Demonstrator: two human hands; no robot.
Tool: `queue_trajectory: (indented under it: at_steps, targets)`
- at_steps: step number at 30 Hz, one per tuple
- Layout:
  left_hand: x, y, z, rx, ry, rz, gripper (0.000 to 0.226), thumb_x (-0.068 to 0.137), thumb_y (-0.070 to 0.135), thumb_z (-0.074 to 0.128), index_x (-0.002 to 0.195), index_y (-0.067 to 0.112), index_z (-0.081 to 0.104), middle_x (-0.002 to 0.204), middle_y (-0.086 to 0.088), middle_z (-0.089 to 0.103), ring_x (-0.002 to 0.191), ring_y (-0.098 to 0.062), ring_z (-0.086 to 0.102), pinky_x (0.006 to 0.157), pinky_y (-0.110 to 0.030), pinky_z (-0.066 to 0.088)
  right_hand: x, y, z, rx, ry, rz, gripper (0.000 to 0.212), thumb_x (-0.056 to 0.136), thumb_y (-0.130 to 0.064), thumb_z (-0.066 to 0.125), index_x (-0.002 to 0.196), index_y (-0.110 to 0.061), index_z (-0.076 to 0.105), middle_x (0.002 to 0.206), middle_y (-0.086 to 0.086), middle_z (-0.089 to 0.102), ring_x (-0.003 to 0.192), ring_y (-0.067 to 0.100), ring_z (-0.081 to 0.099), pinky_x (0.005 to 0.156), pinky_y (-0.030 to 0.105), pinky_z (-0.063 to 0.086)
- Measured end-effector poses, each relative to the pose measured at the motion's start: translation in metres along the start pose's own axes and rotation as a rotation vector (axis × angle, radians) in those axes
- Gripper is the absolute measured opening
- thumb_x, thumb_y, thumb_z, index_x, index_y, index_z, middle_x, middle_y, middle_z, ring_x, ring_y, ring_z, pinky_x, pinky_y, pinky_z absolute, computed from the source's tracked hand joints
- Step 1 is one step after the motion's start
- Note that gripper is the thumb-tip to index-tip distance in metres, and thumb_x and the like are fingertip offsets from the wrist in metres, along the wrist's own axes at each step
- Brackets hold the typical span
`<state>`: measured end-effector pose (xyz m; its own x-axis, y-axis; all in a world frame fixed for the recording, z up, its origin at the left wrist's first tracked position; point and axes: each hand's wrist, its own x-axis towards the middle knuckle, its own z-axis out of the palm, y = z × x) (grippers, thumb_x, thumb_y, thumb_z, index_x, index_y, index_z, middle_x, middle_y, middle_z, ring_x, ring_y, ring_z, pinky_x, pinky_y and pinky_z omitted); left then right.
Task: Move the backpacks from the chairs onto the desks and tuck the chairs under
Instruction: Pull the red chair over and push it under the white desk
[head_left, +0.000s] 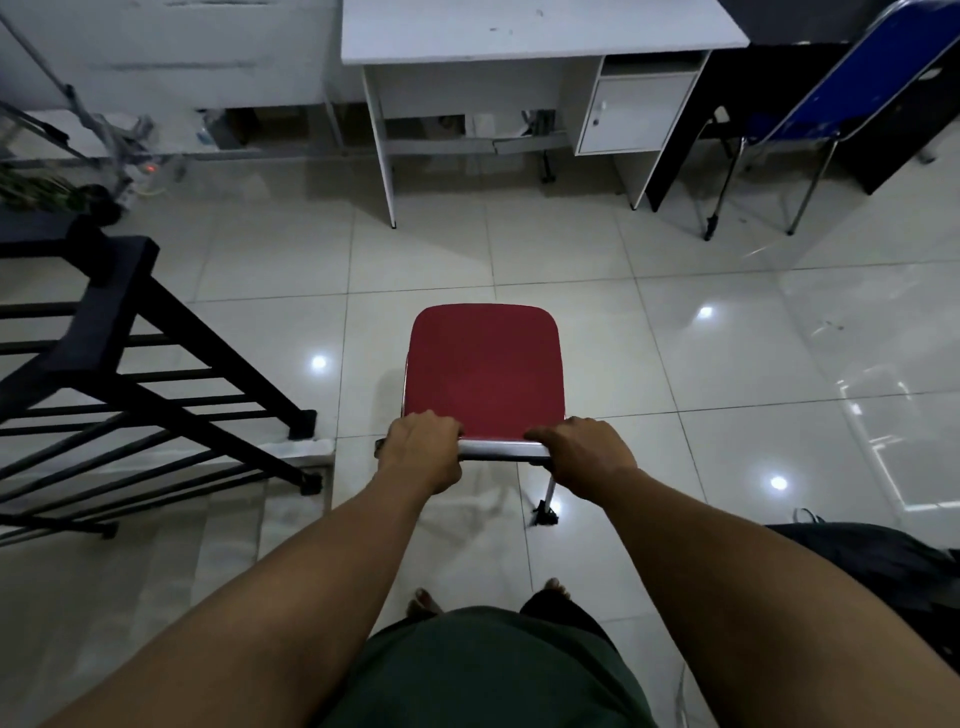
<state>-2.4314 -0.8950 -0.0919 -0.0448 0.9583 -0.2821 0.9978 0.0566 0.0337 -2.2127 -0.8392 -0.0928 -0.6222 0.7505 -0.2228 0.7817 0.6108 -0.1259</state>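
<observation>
A red chair (484, 364) with a metal frame stands on the tiled floor in front of me, its seat bare. My left hand (422, 451) grips the left end of the chair's top back rail. My right hand (582, 457) grips the right end of the same rail. Ahead, a white desk (540, 31) with a small cabinet stands against the wall, with an open gap beneath its top. A blue chair (857, 88) sits at the far right, beside a black desk. A dark bag-like shape (872, 556) lies at the lower right, partly cut off.
A black metal stair railing (135, 364) runs along the left, next to steps going down. Metal stands and cables (104, 135) clutter the far left floor. Glossy floor tiles stretch between the red chair and the white desk.
</observation>
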Motion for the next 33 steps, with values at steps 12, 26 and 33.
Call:
queue_trajectory:
  at_steps: [12,26,33]
  targets:
    - [0.004,0.029,0.002,0.049,0.016,-0.082,0.028,0.071,0.028,0.069,0.099,0.03,0.069,0.078,0.004,0.065,0.07,-0.018,0.062,0.063,-0.029,0.044,0.001,0.029,-0.011,-0.002,-0.05,-0.113,0.023,0.086,-0.019,0.058,0.108,-0.028,0.06,0.087,0.004,0.067,0.066,0.028,0.053,0.059,0.031,0.036]
    - [0.009,0.029,0.012,-0.029,0.055,0.043,0.034,0.077,0.041,0.061,0.11,0.034,0.068,0.104,0.011,0.07,0.105,-0.017,0.062,0.091,-0.037,0.046,-0.001,0.032,0.003,-0.044,0.034,-0.106,0.019,0.081,-0.025,0.061,0.101,-0.024,0.06,0.079,0.001,0.067,0.062,0.028,0.061,0.055,0.03,0.041]
    - [0.019,0.036,0.008,-0.037,0.069,0.057,0.038,0.076,0.032,0.061,0.113,0.039,0.066,0.089,0.006,0.073,0.075,-0.02,0.068,0.069,-0.03,0.052,0.008,0.048,-0.001,-0.105,0.037,-0.144,0.023,0.08,-0.021,0.059,0.101,-0.028,0.064,0.078,-0.001,0.069,0.063,0.028,0.063,0.055,0.029,0.033]
